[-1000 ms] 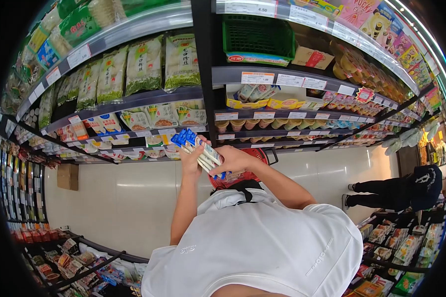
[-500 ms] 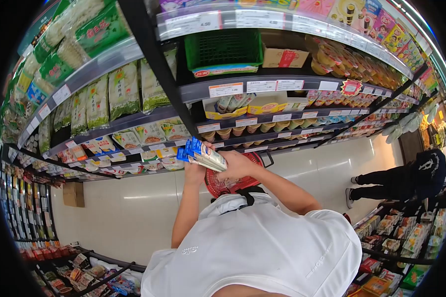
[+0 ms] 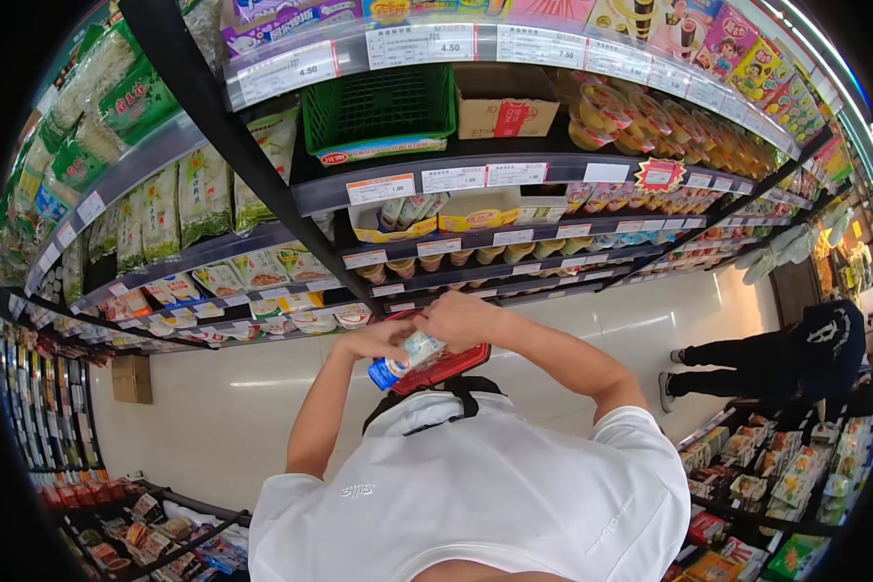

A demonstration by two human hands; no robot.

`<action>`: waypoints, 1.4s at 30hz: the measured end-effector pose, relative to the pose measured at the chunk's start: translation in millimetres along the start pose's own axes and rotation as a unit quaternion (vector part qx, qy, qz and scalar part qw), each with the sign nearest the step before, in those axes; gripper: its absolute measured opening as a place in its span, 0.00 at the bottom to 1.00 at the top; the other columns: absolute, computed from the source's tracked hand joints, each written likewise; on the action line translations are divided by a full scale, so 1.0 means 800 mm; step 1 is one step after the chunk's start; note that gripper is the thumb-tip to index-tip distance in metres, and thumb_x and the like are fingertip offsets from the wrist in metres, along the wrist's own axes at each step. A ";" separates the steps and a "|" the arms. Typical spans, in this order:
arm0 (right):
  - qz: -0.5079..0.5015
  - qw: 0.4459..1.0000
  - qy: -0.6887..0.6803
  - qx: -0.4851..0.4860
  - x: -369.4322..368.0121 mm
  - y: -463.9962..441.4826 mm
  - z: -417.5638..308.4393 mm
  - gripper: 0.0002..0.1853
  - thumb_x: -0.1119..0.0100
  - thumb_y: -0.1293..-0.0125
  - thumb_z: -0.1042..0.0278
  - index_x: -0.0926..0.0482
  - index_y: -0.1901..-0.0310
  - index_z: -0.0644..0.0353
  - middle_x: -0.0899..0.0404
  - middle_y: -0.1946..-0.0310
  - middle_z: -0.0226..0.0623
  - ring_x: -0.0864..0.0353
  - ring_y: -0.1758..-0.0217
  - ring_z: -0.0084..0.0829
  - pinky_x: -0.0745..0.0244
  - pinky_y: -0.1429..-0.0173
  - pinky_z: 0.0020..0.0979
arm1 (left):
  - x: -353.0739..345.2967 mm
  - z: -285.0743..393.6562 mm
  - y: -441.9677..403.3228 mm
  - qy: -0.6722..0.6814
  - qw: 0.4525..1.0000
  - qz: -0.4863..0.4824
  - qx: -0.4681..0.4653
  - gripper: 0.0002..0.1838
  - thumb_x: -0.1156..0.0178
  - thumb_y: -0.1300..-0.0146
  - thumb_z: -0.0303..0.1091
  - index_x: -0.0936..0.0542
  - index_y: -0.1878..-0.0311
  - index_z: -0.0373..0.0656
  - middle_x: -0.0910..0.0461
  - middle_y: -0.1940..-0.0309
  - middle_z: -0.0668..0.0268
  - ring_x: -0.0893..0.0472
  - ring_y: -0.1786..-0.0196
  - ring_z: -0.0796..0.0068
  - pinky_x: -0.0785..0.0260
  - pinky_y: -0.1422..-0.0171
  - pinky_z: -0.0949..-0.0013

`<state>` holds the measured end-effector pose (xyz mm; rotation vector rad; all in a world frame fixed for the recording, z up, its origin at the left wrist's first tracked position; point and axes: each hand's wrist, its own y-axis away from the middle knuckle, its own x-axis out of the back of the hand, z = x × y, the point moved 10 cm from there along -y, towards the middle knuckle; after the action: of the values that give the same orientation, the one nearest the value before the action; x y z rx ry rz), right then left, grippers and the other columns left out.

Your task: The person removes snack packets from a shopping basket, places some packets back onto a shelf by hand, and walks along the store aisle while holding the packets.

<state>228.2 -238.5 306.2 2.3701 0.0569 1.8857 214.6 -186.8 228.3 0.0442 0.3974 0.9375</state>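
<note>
Blue-and-white packets (image 3: 407,361) are held between my two hands, in front of my chest. My left hand (image 3: 378,341) is closed around their left side, with the blue end sticking out below it. At their upper right end, my right hand (image 3: 456,322) grips them with bent fingers. Just beneath the packets is a red basket (image 3: 454,367), partly hidden by my hands and the white shirt. How many packets there are cannot be made out.
Shelves with price labels (image 3: 456,178) run across the front, holding a green crate (image 3: 378,112), cups and bagged noodles. A cardboard box (image 3: 132,378) stands on the floor at left. A person in dark clothes (image 3: 766,354) is at right. Low displays (image 3: 776,461) stand behind me.
The view has shifted right along the shelves. My hands have lowered and the packets now tilt with their blue end down toward me, over the basket.
</note>
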 end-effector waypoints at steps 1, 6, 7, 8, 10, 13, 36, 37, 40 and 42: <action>0.004 1.000 0.014 0.017 -0.002 -0.001 -0.004 0.20 0.32 0.59 0.65 0.23 0.62 0.64 0.18 0.71 0.45 0.17 0.65 0.44 0.24 0.61 0.42 | -0.031 0.014 -0.003 -0.064 0.995 -0.048 0.050 0.36 0.31 0.49 0.36 0.34 0.38 0.37 0.22 0.51 0.56 0.22 0.48 0.66 0.29 0.45 0.66; -0.052 0.998 -0.001 -0.023 -0.005 -0.001 -0.006 0.20 0.33 0.56 0.66 0.25 0.60 0.64 0.20 0.63 0.43 0.21 0.54 0.42 0.32 0.45 0.44 | -0.039 -0.046 -0.010 0.034 0.990 -0.038 0.133 0.29 0.30 0.54 0.28 0.28 0.47 0.35 0.20 0.58 0.58 0.17 0.60 0.68 0.24 0.57 0.68; -0.026 0.999 0.025 -0.017 0.004 -0.002 -0.012 0.22 0.34 0.55 0.65 0.24 0.57 0.64 0.21 0.60 0.43 0.22 0.51 0.42 0.35 0.40 0.45 | -0.026 -0.056 -0.003 0.011 0.991 0.012 0.136 0.27 0.30 0.55 0.28 0.27 0.50 0.35 0.20 0.59 0.60 0.17 0.62 0.70 0.24 0.59 0.69; -0.025 0.999 0.020 -0.020 0.008 -0.002 -0.018 0.22 0.34 0.55 0.65 0.24 0.57 0.64 0.21 0.60 0.43 0.22 0.51 0.42 0.35 0.40 0.45 | -0.029 -0.066 0.006 0.011 0.990 0.010 0.141 0.27 0.30 0.55 0.28 0.27 0.50 0.35 0.20 0.59 0.60 0.17 0.62 0.70 0.24 0.59 0.69; 0.123 0.991 -0.031 0.035 0.072 -0.001 -0.052 0.24 0.34 0.52 0.63 0.26 0.52 0.64 0.23 0.58 0.44 0.24 0.48 0.42 0.44 0.33 0.47 | -0.021 -0.019 0.014 -0.001 0.995 0.099 -0.023 0.27 0.29 0.55 0.30 0.26 0.51 0.35 0.20 0.60 0.62 0.18 0.61 0.72 0.25 0.59 0.69; 0.245 0.943 -0.163 0.158 0.229 0.014 -0.141 0.22 0.37 0.47 0.65 0.28 0.51 0.65 0.24 0.59 0.42 0.24 0.53 0.42 0.37 0.38 0.43 | -0.019 -0.023 0.017 0.019 0.995 0.091 -0.036 0.27 0.29 0.56 0.30 0.26 0.50 0.35 0.20 0.60 0.63 0.18 0.60 0.73 0.25 0.59 0.69; 0.488 0.647 -0.509 0.290 0.363 0.055 -0.174 0.06 0.43 0.45 0.77 0.20 0.66 0.62 0.21 0.78 0.40 0.20 0.76 0.33 0.27 0.73 0.25 | 0.057 -0.046 0.080 0.120 0.984 0.094 -0.089 0.29 0.29 0.60 0.30 0.26 0.51 0.36 0.20 0.63 0.63 0.19 0.64 0.74 0.25 0.57 0.69; 0.488 0.634 -0.526 0.289 0.359 0.052 -0.170 0.06 0.43 0.45 0.78 0.20 0.66 0.61 0.21 0.79 0.40 0.20 0.76 0.33 0.27 0.73 0.25 | 0.065 -0.046 0.085 0.119 0.979 0.136 -0.095 0.29 0.28 0.60 0.30 0.27 0.51 0.36 0.20 0.63 0.63 0.19 0.64 0.74 0.24 0.58 0.69; 0.539 0.653 -0.485 0.222 0.343 0.042 -0.148 0.06 0.46 0.44 0.80 0.21 0.64 0.63 0.21 0.79 0.40 0.20 0.76 0.33 0.27 0.73 0.25 | 0.077 -0.039 0.095 0.132 0.966 0.185 -0.120 0.28 0.28 0.60 0.29 0.27 0.52 0.36 0.20 0.64 0.63 0.19 0.65 0.73 0.24 0.59 0.68; 0.596 0.685 -0.410 0.087 0.313 0.025 -0.113 0.11 0.53 0.46 0.88 0.20 0.65 0.75 0.19 0.76 0.44 0.20 0.74 0.28 0.28 0.72 0.24 | 0.083 -0.036 0.095 0.190 0.958 0.166 -0.134 0.27 0.29 0.59 0.28 0.27 0.53 0.35 0.21 0.65 0.61 0.19 0.66 0.71 0.23 0.60 0.66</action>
<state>196.4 -227.9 571.3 3.4576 -1.8095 0.5904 180.1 -92.6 196.4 -0.3314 0.6275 1.3318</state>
